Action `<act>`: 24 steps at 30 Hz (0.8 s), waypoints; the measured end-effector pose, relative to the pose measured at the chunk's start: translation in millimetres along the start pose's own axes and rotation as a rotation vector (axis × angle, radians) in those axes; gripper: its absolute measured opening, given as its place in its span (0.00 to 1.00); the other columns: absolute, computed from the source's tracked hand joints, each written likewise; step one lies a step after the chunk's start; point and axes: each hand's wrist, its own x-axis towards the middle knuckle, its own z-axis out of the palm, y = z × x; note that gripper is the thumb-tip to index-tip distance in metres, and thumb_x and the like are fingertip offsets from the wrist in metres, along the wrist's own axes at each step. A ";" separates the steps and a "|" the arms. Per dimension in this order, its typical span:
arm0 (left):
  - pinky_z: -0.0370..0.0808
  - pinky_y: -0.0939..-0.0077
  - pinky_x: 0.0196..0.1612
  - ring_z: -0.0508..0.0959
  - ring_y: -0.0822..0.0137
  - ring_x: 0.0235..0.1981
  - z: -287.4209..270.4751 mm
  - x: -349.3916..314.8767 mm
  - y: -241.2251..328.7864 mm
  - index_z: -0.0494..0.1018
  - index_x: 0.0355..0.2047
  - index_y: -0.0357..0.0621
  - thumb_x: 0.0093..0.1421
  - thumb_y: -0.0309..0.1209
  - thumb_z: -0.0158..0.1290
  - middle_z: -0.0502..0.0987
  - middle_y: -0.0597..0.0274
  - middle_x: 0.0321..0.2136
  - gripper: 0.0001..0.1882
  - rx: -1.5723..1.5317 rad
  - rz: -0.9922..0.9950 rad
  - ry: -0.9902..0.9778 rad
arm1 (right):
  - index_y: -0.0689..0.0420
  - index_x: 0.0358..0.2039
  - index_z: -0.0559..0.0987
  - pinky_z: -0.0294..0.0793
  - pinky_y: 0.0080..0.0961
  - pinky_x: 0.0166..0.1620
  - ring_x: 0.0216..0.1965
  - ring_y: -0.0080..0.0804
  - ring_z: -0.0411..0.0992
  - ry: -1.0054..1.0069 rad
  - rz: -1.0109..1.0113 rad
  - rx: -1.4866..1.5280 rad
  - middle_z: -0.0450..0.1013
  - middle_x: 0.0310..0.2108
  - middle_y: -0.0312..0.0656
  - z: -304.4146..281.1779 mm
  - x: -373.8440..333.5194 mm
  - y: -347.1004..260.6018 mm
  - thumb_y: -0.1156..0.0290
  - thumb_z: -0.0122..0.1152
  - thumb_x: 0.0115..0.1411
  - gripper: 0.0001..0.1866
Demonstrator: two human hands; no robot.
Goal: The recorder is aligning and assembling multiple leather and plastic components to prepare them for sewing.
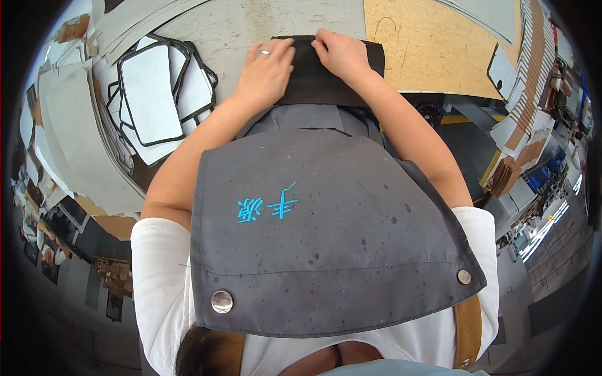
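- Head view: both hands rest on a black fabric piece (326,78) that lies flat on the grey table (251,25), just beyond the person's grey apron (326,232).
- The left hand (266,69) lies palm down on the left part of the black fabric piece, fingers spread and stretched toward its far edge; it presses the cloth rather than closing around it. A ring (264,52) shows on one finger.
- The right hand (340,53) sits just beside the left one, fingers curled at the far edge of the same piece; the fingertips seem to pinch or press that edge, but whether they truly grip it I cannot tell.
- The two hands are near each other, nearly touching at the fingertips, both at the far rim of the fabric.
- The near edge of the black fabric piece meets the table's edge, right above the top of the apron.
- To the left of the left hand, well apart from it, lies a stack of white panels with black borders (153,94), overlapping one another at slight angles.
- Farther left of that stack lie large pale grey sheets (69,113), piled loosely.
- To the right of the right hand, just past the black fabric, lies a tan board (433,44) flat on the table.
- Farther right of the right hand, beyond the table's edge, stand stacks of white and brown cut pieces (520,131).
- Both forearms come up from the lower part of the picture on either side of the apron, bare below white short sleeves (157,276).
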 end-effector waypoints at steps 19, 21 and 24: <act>0.63 0.65 0.52 0.68 0.63 0.49 4.8 19.3 21.4 0.58 0.58 0.56 0.58 0.34 0.47 0.68 0.63 0.47 0.26 -0.006 0.190 0.019 | 0.55 0.35 0.78 0.70 0.28 0.37 0.32 0.35 0.73 -0.068 0.371 0.555 0.75 0.30 0.43 -22.0 -42.2 93.0 0.57 0.61 0.51 0.16; 0.64 0.67 0.47 0.69 0.63 0.44 2.3 20.9 23.5 0.59 0.58 0.59 0.57 0.35 0.49 0.68 0.64 0.42 0.27 0.011 0.180 0.025 | 0.54 0.35 0.78 0.71 0.28 0.37 0.33 0.36 0.73 -0.059 0.373 0.512 0.75 0.30 0.43 -20.7 -42.3 89.0 0.56 0.61 0.51 0.16; 0.65 0.68 0.43 0.69 0.64 0.41 3.5 26.0 27.9 0.60 0.58 0.61 0.56 0.37 0.50 0.67 0.64 0.38 0.28 0.066 0.184 0.033 | 0.52 0.35 0.79 0.71 0.29 0.38 0.34 0.38 0.73 -0.033 0.415 0.463 0.75 0.31 0.44 -14.3 -44.7 89.9 0.54 0.59 0.51 0.17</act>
